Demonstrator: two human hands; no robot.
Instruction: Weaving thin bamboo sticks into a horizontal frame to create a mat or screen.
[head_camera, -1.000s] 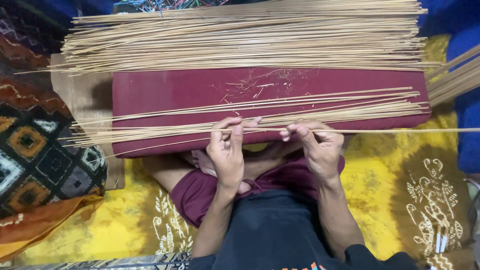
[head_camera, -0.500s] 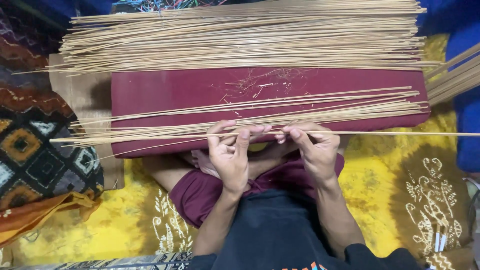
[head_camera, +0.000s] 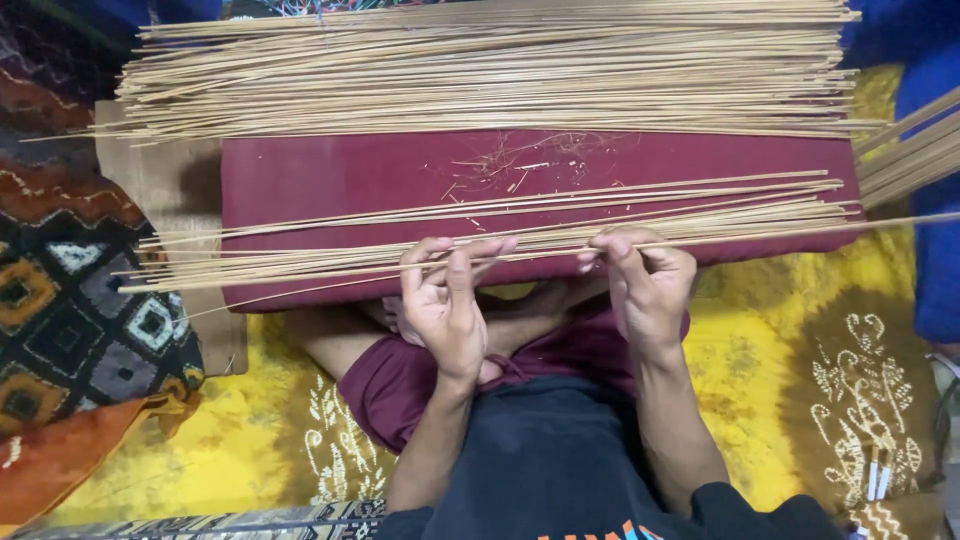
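A maroon cushion-like board (head_camera: 340, 175) lies across my lap. A big heap of thin pale sticks (head_camera: 480, 70) rests along its far edge. A smaller spread of sticks (head_camera: 300, 262) lies on its near part. My left hand (head_camera: 445, 305) and my right hand (head_camera: 645, 280) sit at the near edge, side by side. Both pinch one long thin stick (head_camera: 800, 230) that runs off to the right past the board. The fingertips of each hand curl over this stick.
A yellow patterned cloth (head_camera: 790, 360) covers the floor around my legs. A dark diamond-patterned textile (head_camera: 70, 310) lies at the left, with a brown board (head_camera: 165, 190) under the cushion's left end. More sticks (head_camera: 910, 140) jut in at the right beside blue fabric (head_camera: 930, 60).
My left hand has slid a little right along the stick, nearer to my right hand, and its fingers have closed over it. The stick piles stay put.
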